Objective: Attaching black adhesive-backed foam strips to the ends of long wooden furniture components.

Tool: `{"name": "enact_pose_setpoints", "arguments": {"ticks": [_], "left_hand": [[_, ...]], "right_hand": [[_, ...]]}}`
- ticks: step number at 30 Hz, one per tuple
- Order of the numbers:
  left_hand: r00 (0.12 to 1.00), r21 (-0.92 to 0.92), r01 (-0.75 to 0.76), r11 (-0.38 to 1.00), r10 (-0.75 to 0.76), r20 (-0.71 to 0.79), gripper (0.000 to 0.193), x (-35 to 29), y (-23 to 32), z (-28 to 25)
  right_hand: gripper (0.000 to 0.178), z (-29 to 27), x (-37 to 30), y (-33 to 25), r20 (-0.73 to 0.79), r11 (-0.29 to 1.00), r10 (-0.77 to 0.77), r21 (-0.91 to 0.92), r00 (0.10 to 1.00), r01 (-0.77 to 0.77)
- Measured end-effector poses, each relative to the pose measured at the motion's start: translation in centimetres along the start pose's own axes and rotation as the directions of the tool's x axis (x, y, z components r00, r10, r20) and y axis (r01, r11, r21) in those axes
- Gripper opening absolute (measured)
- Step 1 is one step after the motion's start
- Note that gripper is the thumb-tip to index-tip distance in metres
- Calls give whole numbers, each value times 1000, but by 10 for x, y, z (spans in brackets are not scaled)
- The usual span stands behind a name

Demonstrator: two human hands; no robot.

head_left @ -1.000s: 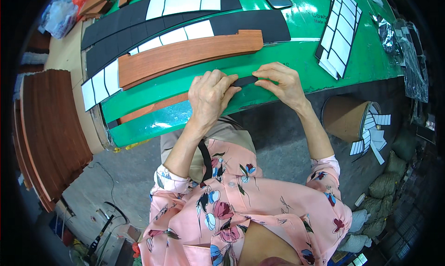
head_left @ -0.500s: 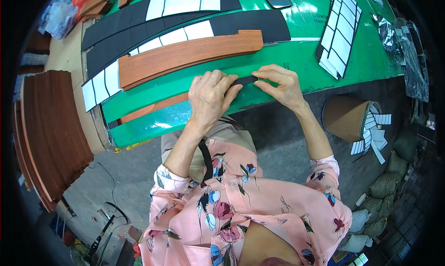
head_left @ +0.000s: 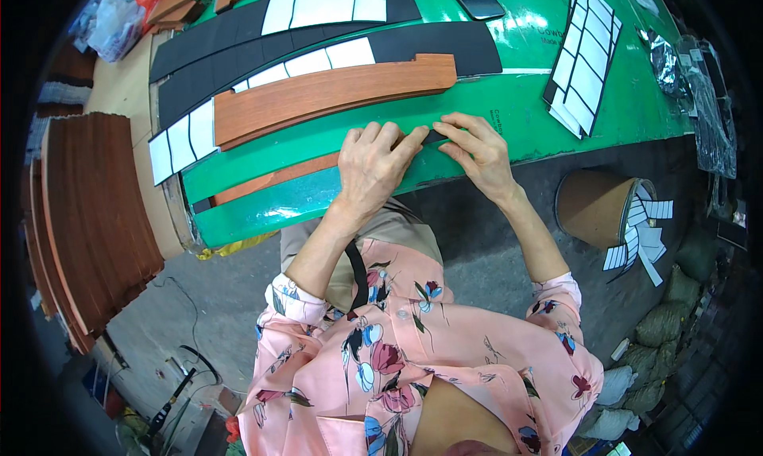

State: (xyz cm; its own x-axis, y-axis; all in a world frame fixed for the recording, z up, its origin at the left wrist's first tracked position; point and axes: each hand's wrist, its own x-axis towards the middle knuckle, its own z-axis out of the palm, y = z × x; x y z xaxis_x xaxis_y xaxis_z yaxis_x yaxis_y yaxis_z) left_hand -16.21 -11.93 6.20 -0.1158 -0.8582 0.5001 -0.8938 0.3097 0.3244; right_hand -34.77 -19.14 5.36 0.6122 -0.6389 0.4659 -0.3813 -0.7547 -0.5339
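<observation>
Pinching a black piece [head_left: 434, 137], left hand [head_left: 370, 166]; right hand [head_left: 483, 158], fingers slightly parted, grip unclear. Wooden strip [head_left: 274, 176]: eight-o'clock end black-tipped, two-o'clock end apparently pending.

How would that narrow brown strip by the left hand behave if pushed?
The brown strip looks wooden, so it's probably stiff. Its slim shape suggests it's fairly light. It might slide readily, since the green tabletop looks glossy.
</observation>
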Motion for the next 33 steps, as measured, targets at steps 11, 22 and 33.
{"name": "enact_pose_setpoints", "arguments": {"ticks": [11, 22, 33], "left_hand": [[998, -82, 68, 994, -68, 6, 28, -2, -10, 3], [969, 94, -95, 991, 114, -221, 34, -15, -14, 15], [995, 70, -60, 996, 65, -70, 42, -22, -14, 0]], "right_hand": [[30, 6, 17, -8, 91, 1000, -11, 17, 996, 10], [29, 24, -8, -12, -25, 950, -135, -286, 991, 122], [35, 25, -2, -44, 30, 923, 2, -385, 1000, 10]]}}
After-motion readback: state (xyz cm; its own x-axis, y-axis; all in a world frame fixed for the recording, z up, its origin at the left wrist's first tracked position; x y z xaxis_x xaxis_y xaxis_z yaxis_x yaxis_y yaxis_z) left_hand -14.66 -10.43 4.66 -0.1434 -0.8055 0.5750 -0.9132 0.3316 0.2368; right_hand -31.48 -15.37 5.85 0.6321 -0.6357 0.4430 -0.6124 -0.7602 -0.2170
